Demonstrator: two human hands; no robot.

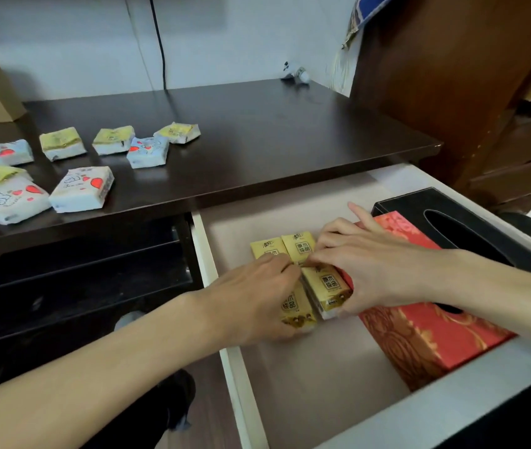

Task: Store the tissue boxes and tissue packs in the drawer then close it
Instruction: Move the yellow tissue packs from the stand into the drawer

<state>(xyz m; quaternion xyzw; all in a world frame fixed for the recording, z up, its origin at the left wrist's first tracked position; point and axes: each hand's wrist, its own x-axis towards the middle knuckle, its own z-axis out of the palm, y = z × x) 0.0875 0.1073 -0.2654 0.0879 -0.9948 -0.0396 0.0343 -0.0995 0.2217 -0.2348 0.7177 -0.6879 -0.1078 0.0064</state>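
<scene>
Both forearms reach into the open drawer (215, 264); the left hand (251, 296) has its grip curled on a yellow tissue pack (296, 311), the right hand (371, 267) holds the yellow pack beside it (330, 286), forefinger straight; two more yellow packs (285, 249) lie just behind; a red tissue box (435, 332) and black tissue box (471, 218) sit at the drawer's right; eight packs (82, 189) remain on the bench (257, 140).
</scene>
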